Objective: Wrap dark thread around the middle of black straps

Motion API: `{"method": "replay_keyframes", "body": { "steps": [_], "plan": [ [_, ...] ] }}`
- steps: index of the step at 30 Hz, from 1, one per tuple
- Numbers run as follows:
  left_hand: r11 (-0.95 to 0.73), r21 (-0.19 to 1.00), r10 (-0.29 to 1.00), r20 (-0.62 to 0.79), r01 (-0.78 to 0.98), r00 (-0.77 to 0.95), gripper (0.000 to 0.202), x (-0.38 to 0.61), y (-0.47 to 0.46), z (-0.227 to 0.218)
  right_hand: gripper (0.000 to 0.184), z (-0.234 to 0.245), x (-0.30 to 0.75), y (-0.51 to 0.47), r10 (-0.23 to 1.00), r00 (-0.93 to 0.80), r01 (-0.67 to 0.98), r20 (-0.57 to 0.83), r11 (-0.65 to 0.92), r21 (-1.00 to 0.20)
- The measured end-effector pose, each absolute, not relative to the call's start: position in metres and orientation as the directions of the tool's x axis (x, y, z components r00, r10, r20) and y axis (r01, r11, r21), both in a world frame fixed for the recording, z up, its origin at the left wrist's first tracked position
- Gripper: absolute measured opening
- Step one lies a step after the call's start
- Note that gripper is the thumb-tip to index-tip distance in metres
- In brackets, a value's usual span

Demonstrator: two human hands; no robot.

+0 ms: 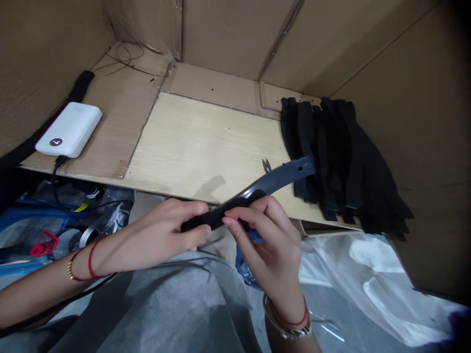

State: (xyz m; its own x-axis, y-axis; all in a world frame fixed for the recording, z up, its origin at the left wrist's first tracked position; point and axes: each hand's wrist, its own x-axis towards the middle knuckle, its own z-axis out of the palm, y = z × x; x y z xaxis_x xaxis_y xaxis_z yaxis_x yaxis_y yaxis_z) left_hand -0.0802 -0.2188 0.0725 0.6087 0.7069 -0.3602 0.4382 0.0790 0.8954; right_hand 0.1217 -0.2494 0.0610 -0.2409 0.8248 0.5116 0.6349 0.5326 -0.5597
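- Head view: left hand (180,225) had its grip closed round the near end of a long, curved, glossy dark strip (274,180). Thumb sat on one side, fingers on the other; likely anchored there to keep the strip steady.
- Right hand (274,245): grip narrow, thumb and forefinger tips pinched together at the strip's lower edge, just beside the left thumb. Probably pinched that finely because the edge was thin; any scrap between the tips was too small to tell.
- Strip location: raised over the front edge of the pale wooden table (195,137), slanting up to the right, holed end outermost. Bright upper face showed; probably tilted so the edge faced the wearer.
- Holed end overlapped the heap of matte black curved strips (331,152) in view; contact, cannot tell. Heap lay side by side at the table's right, presumably for easy reach and to leave the middle free.
- Small pointed metal snips (266,165) lay on the table behind the strip, seemingly parked handy; partly hidden.
- White rounded power bank (69,130) sat far left, black cable (55,179) hanging off the front edge, likely out of the hands' way.
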Motion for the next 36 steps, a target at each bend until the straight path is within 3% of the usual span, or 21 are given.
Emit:
{"method": "replay_keyframes", "body": {
  "steps": [7, 10, 16, 36],
  "plan": [
    [0.222, 0.939, 0.641, -0.342, 0.261, 0.687, 0.026, -0.079, -0.213, 0.074, 0.013, 0.063, 0.12, -0.249, 0.851, -0.243, 0.656, 0.465, 0.497, -0.567],
    [0.217, 0.939, 0.652, -0.344, 0.269, 0.675, 0.037, -0.079, -0.212, 0.078, 0.012, 0.063, 0.12, -0.249, 0.852, -0.241, 0.651, 0.465, 0.497, -0.573],
    [0.27, 0.935, 0.664, -0.353, 0.229, 0.659, 0.031, -0.076, -0.212, 0.068, 0.013, 0.064, 0.121, -0.248, 0.846, -0.265, 0.641, 0.463, 0.513, -0.571],
    [0.172, 0.94, 0.719, -0.324, 0.295, 0.614, 0.024, -0.073, -0.217, 0.062, 0.011, 0.066, 0.123, -0.25, 0.843, -0.26, 0.629, 0.47, 0.518, -0.58]
  ]
}}
